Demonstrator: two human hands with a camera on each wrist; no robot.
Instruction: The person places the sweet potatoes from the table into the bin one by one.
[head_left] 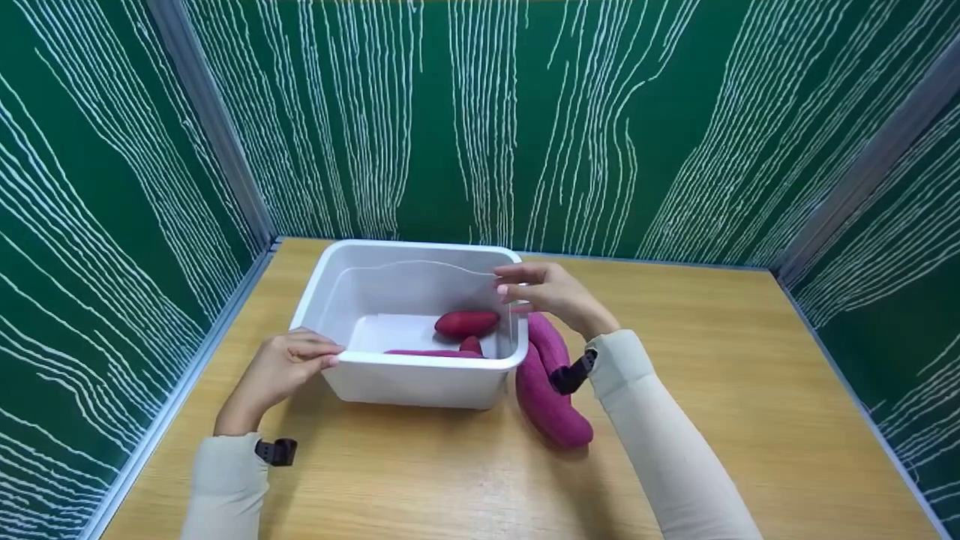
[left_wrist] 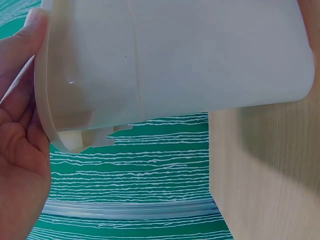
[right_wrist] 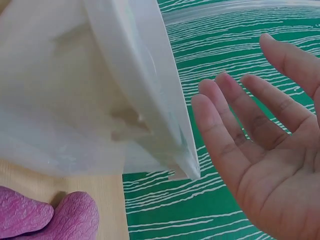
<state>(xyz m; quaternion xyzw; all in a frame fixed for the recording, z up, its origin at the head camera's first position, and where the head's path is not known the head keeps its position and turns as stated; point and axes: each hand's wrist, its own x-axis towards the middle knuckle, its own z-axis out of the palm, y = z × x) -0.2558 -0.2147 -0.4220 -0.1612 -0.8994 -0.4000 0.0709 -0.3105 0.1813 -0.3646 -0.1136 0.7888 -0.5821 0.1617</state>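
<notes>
A white plastic bin (head_left: 420,384) stands on the table, and my left hand (head_left: 291,361) grips its rim at the near left corner. The left wrist view shows the thumb and curled fingers of that hand at the bin's rim (left_wrist: 43,95). My right hand (head_left: 551,294) is held at the bin's right rim, its fingers spread and nothing in them; in the right wrist view a gap shows between fingertips and rim. Inside lie a red sweet potato (head_left: 466,324), a smaller red piece (head_left: 471,346) and a purple one (head_left: 435,353), partly hidden by the front wall.
Two long purple sweet potatoes (head_left: 546,397) lie on the wooden table (head_left: 735,390) right of the bin, below my right wrist. Green panels (head_left: 675,135) with white wavy lines enclose the table at the back and both sides, joined by grey metal posts (head_left: 217,120).
</notes>
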